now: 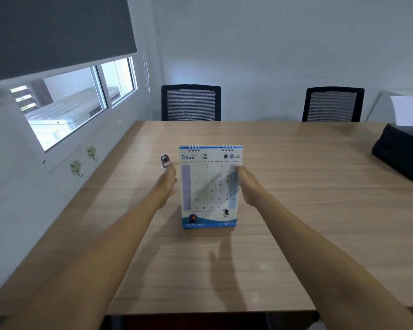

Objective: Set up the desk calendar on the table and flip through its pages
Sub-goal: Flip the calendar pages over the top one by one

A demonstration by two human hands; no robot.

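Note:
The desk calendar [206,186] stands upright in the middle of the wooden table [295,198], spiral binding on top, showing the April page with a blue band along its foot. My left hand [167,182] hovers just left of the calendar, fingers stretched forward and apart, a small gap between it and the left edge. My right hand [247,184] lies against the calendar's right edge, with fingertips at the page's upper right corner; whether it pinches the page is unclear.
A small shiny metal object [165,160] sits on the table just beyond my left fingertips. A black printer [401,156] with white paper stands at the right edge. Two black mesh chairs [191,103] [332,106] face the far side. A window and wall hooks are on the left.

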